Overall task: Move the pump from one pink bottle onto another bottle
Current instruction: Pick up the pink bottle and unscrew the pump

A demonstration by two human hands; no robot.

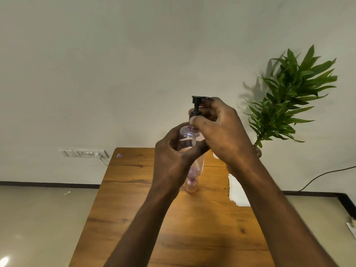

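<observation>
My left hand (171,157) grips a clear pink bottle (187,138) around its body and holds it up above the wooden table (173,218). A black pump (196,106) sits on the bottle's neck. My right hand (217,130) wraps its fingers around the pump's collar, just below the pump head. A second pink bottle (191,185) stands on the table behind my left wrist, with no pump on its neck; most of it is hidden by my hand.
White papers (238,191) lie at the table's right edge, and a white object (215,155) peeks out behind my right hand. A green potted plant (289,97) stands at the table's far right corner. Wall sockets (84,153) with a cable sit left of the table.
</observation>
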